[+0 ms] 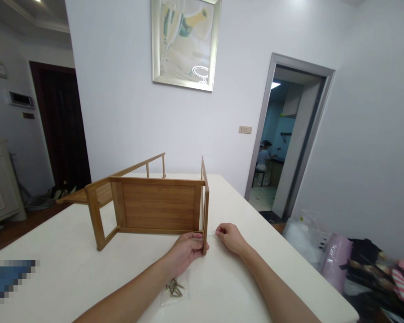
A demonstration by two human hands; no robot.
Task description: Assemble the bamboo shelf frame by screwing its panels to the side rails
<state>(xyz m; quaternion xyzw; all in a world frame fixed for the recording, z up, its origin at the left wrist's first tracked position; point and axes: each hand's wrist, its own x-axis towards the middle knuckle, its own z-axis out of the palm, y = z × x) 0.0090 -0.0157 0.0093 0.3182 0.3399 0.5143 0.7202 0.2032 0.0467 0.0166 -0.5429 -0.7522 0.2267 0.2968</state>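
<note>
A partly assembled wooden shelf (160, 204) lies on its side on the white table, its slatted panel facing me. My left hand (186, 253) grips the lower right corner, fingers wrapped around the upright side frame (206, 211). Just right of that frame, my right hand (230, 237) is closed in a pinch on a thin silvery rod (212, 233), which points at the corner. Its far end is too small to make out. Below my left wrist lies a clear plastic bag (175, 294) with several bronze screws (175, 287).
Another wooden panel (77, 196) rests behind the shelf at the left. The white table (249, 269) runs to an edge on my right, with bags and a purple roll (336, 262) beyond it. A person (263, 159) sits in the room through the doorway.
</note>
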